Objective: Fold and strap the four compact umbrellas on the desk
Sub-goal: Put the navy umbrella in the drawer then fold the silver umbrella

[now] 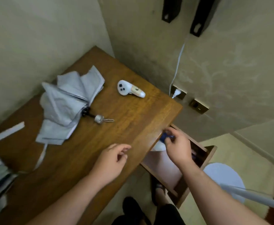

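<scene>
So from the head cam, the person is standing at a wooden desk (110, 135) shoved into a corner of the room. There's a pale grey compact umbrella (64, 104) lying on the far-left part of the desk, canopy all loose and crumpled, nowhere near folded. Its little silver handle (99, 119) sticks out toward the middle of the desk, and a strap (41, 157) trails off the canopy toward the near edge.

The right hand (176, 146) is off the right edge of the desk, over an open drawer (196, 161), and its fingers are curled round something small and dark blue (166, 138). It's too blurry to say what that thing actually is. The left hand (111, 161) hovers over the near part of the desk with fingers loosely curled, holding nothing.

Other stuff: a white handheld controller (129, 90) sits on the desk near the back right corner, well apart from the umbrella. A white plug (176, 93) is in a wall socket behind the desk with its cable running up the wall. At the far left edge there's a blurry stack of something, can't tell what.
</scene>
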{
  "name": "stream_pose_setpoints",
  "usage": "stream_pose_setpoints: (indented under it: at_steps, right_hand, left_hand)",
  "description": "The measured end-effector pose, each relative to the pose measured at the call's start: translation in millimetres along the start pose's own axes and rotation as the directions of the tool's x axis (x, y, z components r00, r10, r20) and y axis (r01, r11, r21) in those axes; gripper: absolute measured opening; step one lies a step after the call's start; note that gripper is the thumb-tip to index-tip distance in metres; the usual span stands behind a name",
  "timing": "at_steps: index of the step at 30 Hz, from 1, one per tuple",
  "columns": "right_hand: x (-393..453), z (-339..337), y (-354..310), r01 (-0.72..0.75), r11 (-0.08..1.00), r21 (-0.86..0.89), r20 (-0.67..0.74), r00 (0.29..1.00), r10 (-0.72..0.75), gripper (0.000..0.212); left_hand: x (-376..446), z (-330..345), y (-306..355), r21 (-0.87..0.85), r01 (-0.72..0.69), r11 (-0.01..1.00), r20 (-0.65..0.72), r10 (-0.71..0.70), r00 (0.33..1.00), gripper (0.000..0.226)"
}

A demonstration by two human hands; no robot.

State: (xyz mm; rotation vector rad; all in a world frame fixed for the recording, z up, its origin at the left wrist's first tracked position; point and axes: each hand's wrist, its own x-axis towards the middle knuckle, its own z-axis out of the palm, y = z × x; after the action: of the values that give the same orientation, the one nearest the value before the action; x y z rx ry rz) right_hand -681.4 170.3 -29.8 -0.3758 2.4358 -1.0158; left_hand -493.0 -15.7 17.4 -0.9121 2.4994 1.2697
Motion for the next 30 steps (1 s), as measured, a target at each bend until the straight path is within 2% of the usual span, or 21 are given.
stream_pose_setpoints:
  at_steps: [4, 7, 10, 13, 17, 19, 21, 23, 25, 28, 30]
  right_hand:
    - [-7, 25, -85, 0.158, 0.983, -0.090, 0.124, 0.981, -0.146, 0.039]
    - [-13, 52, -142, 0.284, 0.944, -0.166, 0.306, 0.925, -0.224, 0.042]
    - [-10, 85, -188, 0.412, 0.876, -0.251, 0.421, 0.861, -0.284, 0.047]
    - [7, 121, -221, 0.428, 0.849, -0.310, 0.475, 0.844, -0.251, 0.054]
    - [50, 166, -248, 0.271, 0.847, -0.456, 0.465, 0.885, -0.033, 0.061]
    - [65, 185, -247, 0.230, 0.816, -0.531, 0.472, 0.880, 0.059, 0.061]
    - [74, 201, -238, 0.282, 0.772, -0.570, 0.509, 0.859, 0.063, 0.059]
    - [79, 211, -234, 0.369, 0.697, -0.615, 0.538, 0.842, 0.029, 0.047]
    - [88, 216, -236, 0.316, 0.740, -0.594, 0.522, 0.851, 0.056, 0.036]
    - [113, 216, -231, 0.192, 0.909, -0.370, 0.590, 0.805, 0.070, 0.033]
    - [110, 201, -244, 0.159, 0.963, -0.218, 0.651, 0.758, 0.022, 0.025]
  left_hand:
    - [-62, -79, -48, -0.031, 0.203, 0.979, -0.102, -0.205, 0.973, 0.033]
    - [-106, -114, -70, -0.053, 0.260, 0.964, -0.150, -0.265, 0.953, 0.031]
    - [-134, -137, -83, -0.117, 0.289, 0.950, -0.220, -0.308, 0.925, 0.029]
    - [-147, -151, -88, -0.195, 0.332, 0.923, -0.249, -0.374, 0.893, 0.030]
    - [-152, -159, -92, -0.271, 0.412, 0.870, -0.222, -0.473, 0.852, 0.031]
    - [-149, -162, -92, -0.302, 0.463, 0.834, -0.199, -0.530, 0.825, 0.031]
    - [-145, -165, -90, -0.322, 0.505, 0.801, -0.170, -0.574, 0.801, 0.032]
    - [-139, -168, -88, -0.352, 0.543, 0.762, -0.148, -0.618, 0.772, 0.033]
    - [-135, -171, -87, -0.389, 0.559, 0.732, -0.143, -0.648, 0.748, 0.031]
    - [-128, -178, -83, -0.419, 0.548, 0.724, -0.167, -0.654, 0.738, 0.027]
    - [-124, -185, -77, -0.433, 0.521, 0.736, -0.205, -0.643, 0.738, 0.029]
